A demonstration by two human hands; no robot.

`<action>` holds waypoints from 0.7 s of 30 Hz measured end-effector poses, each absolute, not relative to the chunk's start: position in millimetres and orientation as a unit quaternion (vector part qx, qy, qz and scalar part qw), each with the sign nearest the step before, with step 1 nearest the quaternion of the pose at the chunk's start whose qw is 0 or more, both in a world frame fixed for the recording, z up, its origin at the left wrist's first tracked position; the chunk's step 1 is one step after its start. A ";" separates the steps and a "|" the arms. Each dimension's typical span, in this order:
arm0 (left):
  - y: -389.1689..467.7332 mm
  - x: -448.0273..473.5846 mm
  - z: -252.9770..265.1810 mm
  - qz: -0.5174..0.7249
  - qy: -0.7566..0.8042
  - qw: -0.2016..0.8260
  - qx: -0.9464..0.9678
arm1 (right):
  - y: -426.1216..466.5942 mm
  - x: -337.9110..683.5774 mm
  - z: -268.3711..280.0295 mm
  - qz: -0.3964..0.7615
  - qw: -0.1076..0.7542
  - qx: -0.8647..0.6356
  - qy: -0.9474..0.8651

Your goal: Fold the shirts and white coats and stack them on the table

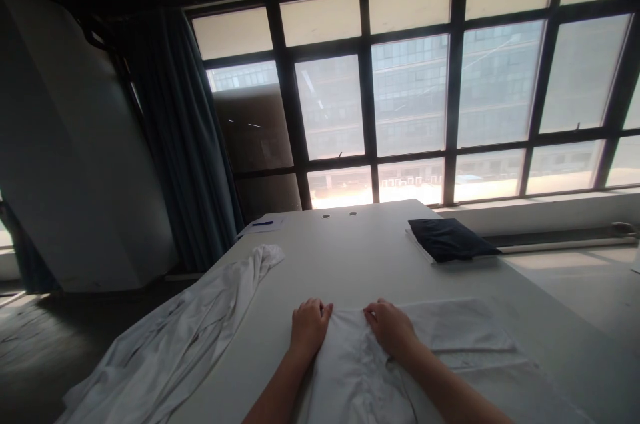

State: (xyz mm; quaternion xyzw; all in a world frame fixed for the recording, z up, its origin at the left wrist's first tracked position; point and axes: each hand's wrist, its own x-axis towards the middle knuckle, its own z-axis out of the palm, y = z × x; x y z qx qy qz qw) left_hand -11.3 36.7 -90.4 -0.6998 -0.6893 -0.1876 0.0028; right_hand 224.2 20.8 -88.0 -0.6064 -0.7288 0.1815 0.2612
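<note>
A white garment (350,357) lies spread on the white table in front of me, partly folded and wrinkled in its middle. What kind of garment it is I cannot make out. My left hand (310,324) pinches its far edge at the left corner. A short way to the right, my right hand (393,327) grips the same far edge between thumb and fingers. Beyond the right hand, a flat panel of the white cloth (460,324) stretches to the right. My right forearm hides part of the cloth.
Another crumpled white cloth (200,324) hangs over the table's left edge. Folded dark fabric (450,239) rests at the right edge on something white. A pen (263,223) lies on paper at the far left of the white table (340,257). Large windows (410,97) stand behind.
</note>
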 end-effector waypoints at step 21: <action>10.7 -31.9 -85.1 -0.381 -0.651 -0.112 -0.647 | -48.1 144.5 -140.1 -0.113 0.168 -0.275 -0.940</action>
